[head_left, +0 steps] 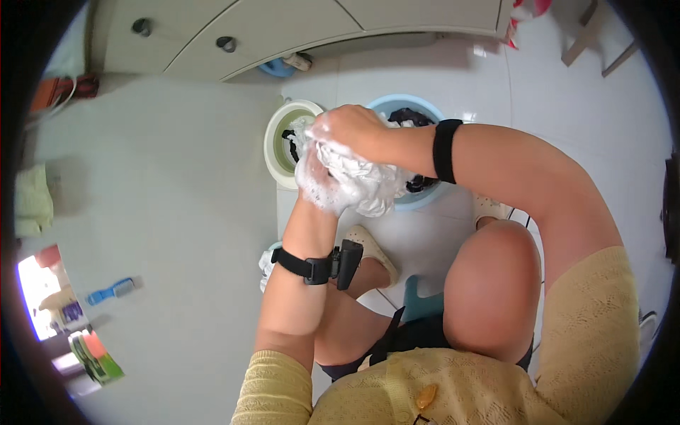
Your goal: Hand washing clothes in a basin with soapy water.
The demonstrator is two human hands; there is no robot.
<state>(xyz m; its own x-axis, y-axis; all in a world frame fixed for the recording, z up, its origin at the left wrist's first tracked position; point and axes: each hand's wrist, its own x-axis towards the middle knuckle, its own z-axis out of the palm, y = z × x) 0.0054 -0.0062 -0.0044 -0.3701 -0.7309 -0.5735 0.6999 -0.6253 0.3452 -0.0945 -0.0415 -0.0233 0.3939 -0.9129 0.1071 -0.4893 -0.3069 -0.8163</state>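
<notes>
Both my hands are closed on a bunched white cloth (358,177), wet and covered in suds. My left hand (316,180) grips it from the left, its fingers largely under foam. From above, my right hand (350,131) wraps round the upper part of the cloth. The cloth hangs in front of a light blue basin (404,101) on the floor, where dark and white fabric (411,117) shows. Just left of my hands stands a pale green-and-white basin (273,145) with white and black fabric inside. What kind of garment the cloth is, I cannot tell.
Cabinets (283,32) with dark knobs run along the far side. On the grey surface at left lies a blue brush (111,291). Stool or chair legs (584,42) stand at the far right. My feet in cream clogs (372,251) are near the blue basin.
</notes>
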